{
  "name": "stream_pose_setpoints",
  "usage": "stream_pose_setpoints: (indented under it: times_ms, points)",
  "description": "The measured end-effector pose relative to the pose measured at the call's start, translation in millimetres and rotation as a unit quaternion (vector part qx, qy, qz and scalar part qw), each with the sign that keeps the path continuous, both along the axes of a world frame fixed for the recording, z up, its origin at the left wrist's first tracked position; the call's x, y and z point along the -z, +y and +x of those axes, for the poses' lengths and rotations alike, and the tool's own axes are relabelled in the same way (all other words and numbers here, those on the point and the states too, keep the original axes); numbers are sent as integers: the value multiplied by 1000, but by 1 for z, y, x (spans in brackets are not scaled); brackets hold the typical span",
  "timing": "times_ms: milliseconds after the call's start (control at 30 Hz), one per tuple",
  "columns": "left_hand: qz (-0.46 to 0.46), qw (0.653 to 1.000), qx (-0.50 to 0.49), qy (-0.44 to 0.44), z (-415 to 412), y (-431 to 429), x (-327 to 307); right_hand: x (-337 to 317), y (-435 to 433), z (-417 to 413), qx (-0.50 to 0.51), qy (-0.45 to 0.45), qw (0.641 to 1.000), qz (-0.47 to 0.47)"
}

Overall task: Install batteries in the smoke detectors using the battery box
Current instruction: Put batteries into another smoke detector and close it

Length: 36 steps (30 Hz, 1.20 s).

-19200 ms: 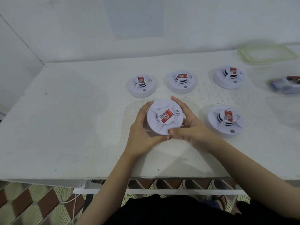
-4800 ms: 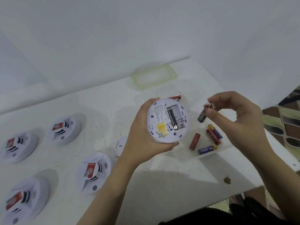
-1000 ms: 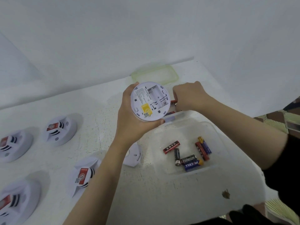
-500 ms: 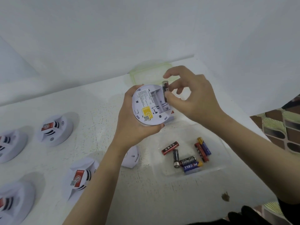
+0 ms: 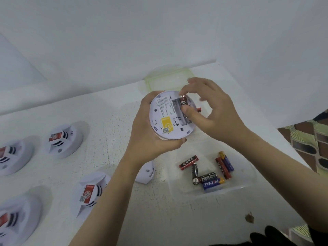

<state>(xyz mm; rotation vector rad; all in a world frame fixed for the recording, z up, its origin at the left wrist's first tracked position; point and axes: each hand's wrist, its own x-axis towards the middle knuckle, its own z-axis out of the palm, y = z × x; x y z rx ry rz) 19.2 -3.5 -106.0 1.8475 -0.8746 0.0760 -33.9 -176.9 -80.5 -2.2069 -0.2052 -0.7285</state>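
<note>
My left hand (image 5: 147, 134) grips a white smoke detector (image 5: 165, 118) from below, its back with the open battery bay turned up. A dark red battery (image 5: 183, 102) lies in the bay's right slot, pinched between the thumb and forefinger of my right hand (image 5: 214, 112). The clear battery box (image 5: 246, 176) sits on the table below my hands, with several loose batteries (image 5: 206, 172) inside. Another red battery (image 5: 199, 109) peeks out behind my right thumb.
Several other smoke detectors stand at the left: one (image 5: 64, 139), one (image 5: 12, 157), one (image 5: 90, 190) and one (image 5: 16, 219). A loose white cover (image 5: 147, 172) lies under my left forearm. The green-rimmed lid (image 5: 168, 78) lies by the wall. The table's edge (image 5: 291, 148) runs along the right.
My right hand came back from the box with a battery and has lowered it from above the detector's rim into the bay. My left hand keeps holding the detector.
</note>
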Motion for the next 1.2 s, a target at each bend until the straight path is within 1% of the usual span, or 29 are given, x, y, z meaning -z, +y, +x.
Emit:
stream_pose_setpoints:
  times_ms: [67,100,167,300,367,500,567,633,700,733,800,867,900,933,967,1000,1033,1100,1133,1200]
  points:
    - [-6,1000,-9,-15,-1,0,-1,-2,2,-3,-58,48,995,64]
    - [-8,1000,-12,-20,-2,0,-2,-1,2,-5,-74,55,992,86]
    - [-12,999,-19,-29,-7,0,-2,4,2,-8,-85,44,989,114]
    - [-26,998,-27,-42,-17,-2,-1,10,7,-12,-73,26,986,146]
    - [-41,997,-29,-50,-19,-3,-2,9,10,-13,-53,4,991,126]
    - [-61,995,-20,-73,-21,-3,-6,5,11,-15,-31,-46,997,51]
    - [-68,995,-16,-66,-20,-3,-8,4,9,-13,-27,-47,998,35]
    - [-70,996,-12,-50,-17,-2,-7,6,7,-10,-27,-30,998,43]
    - [-68,997,-10,-38,-13,0,-3,7,4,-8,-44,-5,997,71]
    - [-68,997,-6,-29,-10,2,0,6,2,-7,-58,13,994,93]
    - [-70,998,-7,0,-4,5,4,3,-2,-7,-87,67,979,170]
    - [-68,997,-17,14,2,8,7,1,-8,-3,-75,121,962,235]
    - [-66,997,-24,15,4,9,8,2,-12,1,-49,138,963,224]
    - [-64,997,-31,17,6,10,9,3,-17,6,-18,153,973,172]
    - [-65,997,-38,16,8,11,10,4,-23,11,12,171,981,87]
    - [-62,997,-47,7,9,12,11,4,-29,17,35,196,980,-15]
    - [-52,997,-59,-11,11,13,13,4,-33,22,57,231,964,-116]
    - [-17,995,-87,-54,14,15,15,3,-38,32,82,299,910,-276]
    - [-3,993,-97,-70,15,16,16,2,-38,37,85,319,885,-327]
    - [10,990,-111,-90,15,17,18,3,-33,45,90,330,859,-380]
